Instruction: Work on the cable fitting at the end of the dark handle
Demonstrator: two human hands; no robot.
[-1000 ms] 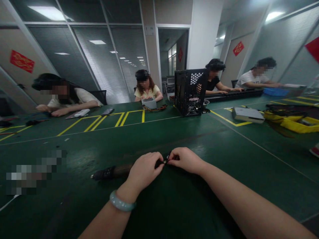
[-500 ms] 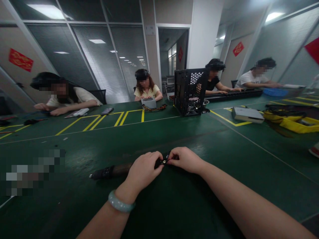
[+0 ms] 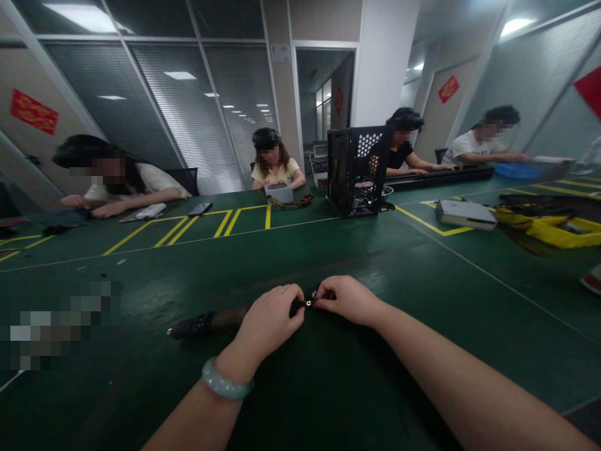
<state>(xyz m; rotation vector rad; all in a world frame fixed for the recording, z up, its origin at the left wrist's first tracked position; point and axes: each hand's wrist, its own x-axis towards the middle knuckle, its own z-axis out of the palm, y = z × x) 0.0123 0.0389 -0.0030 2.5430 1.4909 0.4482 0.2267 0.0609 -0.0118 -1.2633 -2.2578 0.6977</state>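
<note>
In the middle of the green table, my left hand (image 3: 275, 313) and my right hand (image 3: 347, 300) are closed, fingertips close together. Pinched between them is a small dark piece (image 3: 308, 303) with a bright, gold-coloured square bit in the gap; its exact kind is too small to make out. A black and brown electric screwdriver (image 3: 206, 324) lies on the table with its tip pointing left. My left hand covers its rear end, so I cannot tell whether the dark piece joins it.
A black computer case (image 3: 357, 172) stands beyond my hands, with a grey power supply (image 3: 279, 193) to its left. At right are a flat silver box (image 3: 464, 215) and a yellow tool bag (image 3: 563, 233). Several co-workers sit along the far side. A phone (image 3: 201, 209) lies at the left.
Both hands keep their pinch on the dark piece, with only tiny finger shifts. The whole view has moved slightly; the screwdriver stays where it lay.
</note>
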